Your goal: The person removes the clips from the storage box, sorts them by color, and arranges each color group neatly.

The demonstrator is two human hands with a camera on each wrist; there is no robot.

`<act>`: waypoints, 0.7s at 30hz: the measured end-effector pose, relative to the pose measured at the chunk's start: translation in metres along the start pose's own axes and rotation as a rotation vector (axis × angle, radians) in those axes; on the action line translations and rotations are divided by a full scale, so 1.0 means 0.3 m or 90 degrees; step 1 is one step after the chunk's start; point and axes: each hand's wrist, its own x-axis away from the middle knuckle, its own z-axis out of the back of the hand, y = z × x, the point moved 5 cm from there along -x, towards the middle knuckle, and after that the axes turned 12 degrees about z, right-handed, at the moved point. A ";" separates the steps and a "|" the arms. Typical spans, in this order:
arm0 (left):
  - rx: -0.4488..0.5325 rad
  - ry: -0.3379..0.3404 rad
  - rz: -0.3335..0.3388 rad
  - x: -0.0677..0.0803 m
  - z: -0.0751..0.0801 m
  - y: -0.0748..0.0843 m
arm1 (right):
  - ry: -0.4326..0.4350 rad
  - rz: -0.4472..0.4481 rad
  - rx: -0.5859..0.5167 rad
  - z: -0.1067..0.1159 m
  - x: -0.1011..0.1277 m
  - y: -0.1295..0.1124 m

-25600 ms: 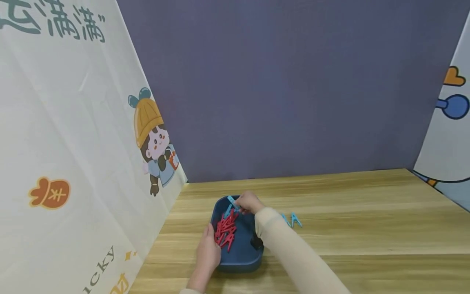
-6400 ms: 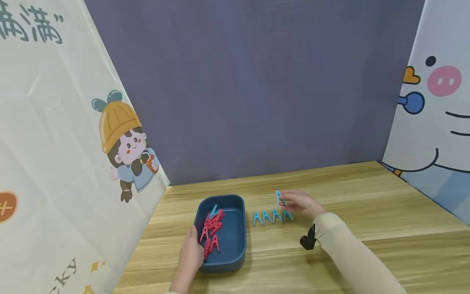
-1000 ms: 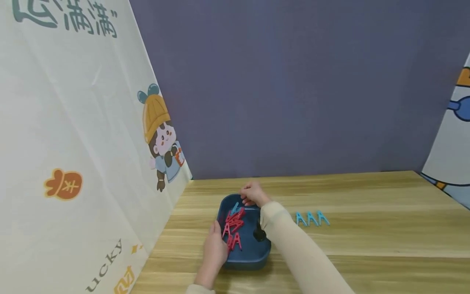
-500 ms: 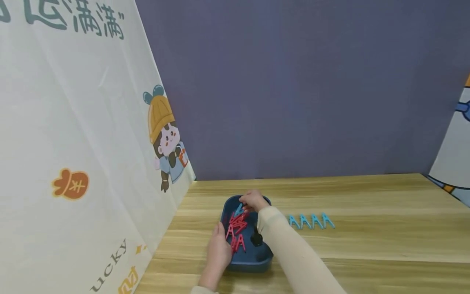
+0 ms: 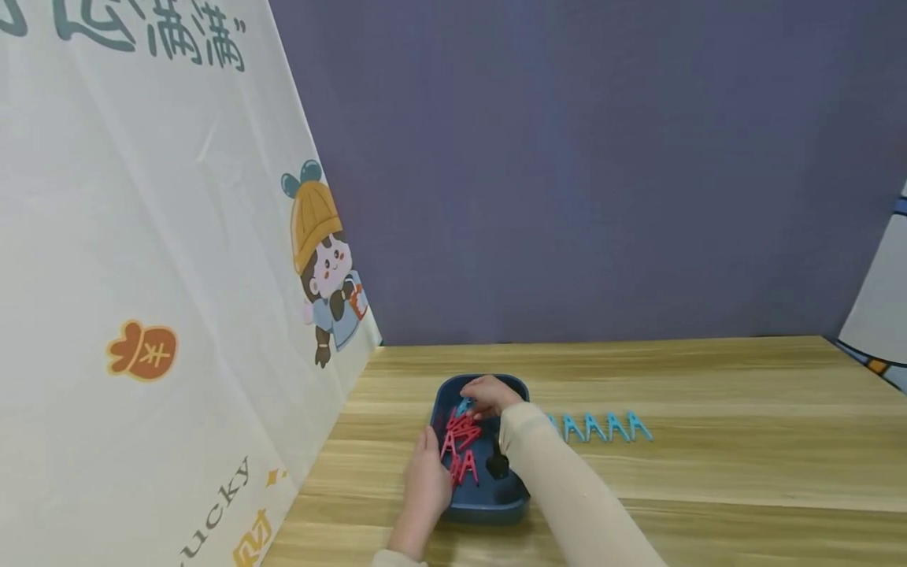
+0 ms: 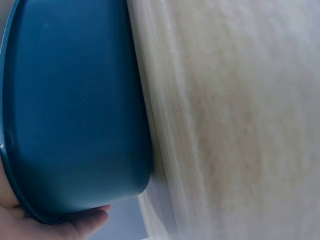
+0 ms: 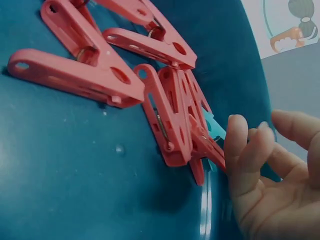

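**Sorting pegs from the blue tray: items as found**

Holding the near-left rim of the blue tray [image 5: 489,504], my left hand [image 5: 427,479] gripped it with the thumb over the edge and the fingers [image 6: 80,222] curled under its outer wall. The tray sat on the wooden table [image 5: 708,465], close to the printed cloth wall [image 5: 142,276].

Inside the tray lay the red clothes pegs [image 5: 459,449], heaped and overlapping, some crossing one another.

At the far end of the tray my right hand [image 5: 487,394] reached in. Its fingertips [image 7: 235,137] were loosely bent and touched the blue clothes peg [image 5: 464,406], which lay partly under the red ones; I could not tell whether they had yet pinched it.

Beyond and to the right, well apart from the tray, stood the row of blue pegs [image 5: 602,426] on the table, side by side.
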 end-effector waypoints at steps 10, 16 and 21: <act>-0.002 -0.001 0.003 0.000 -0.003 0.002 | -0.002 -0.027 -0.014 -0.011 0.003 0.021; -0.003 -0.008 0.017 -0.001 -0.006 0.002 | 0.020 -0.014 -0.002 0.008 0.004 0.025; -0.008 0.009 0.003 -0.001 0.000 0.002 | 0.053 0.007 0.031 0.027 -0.011 0.030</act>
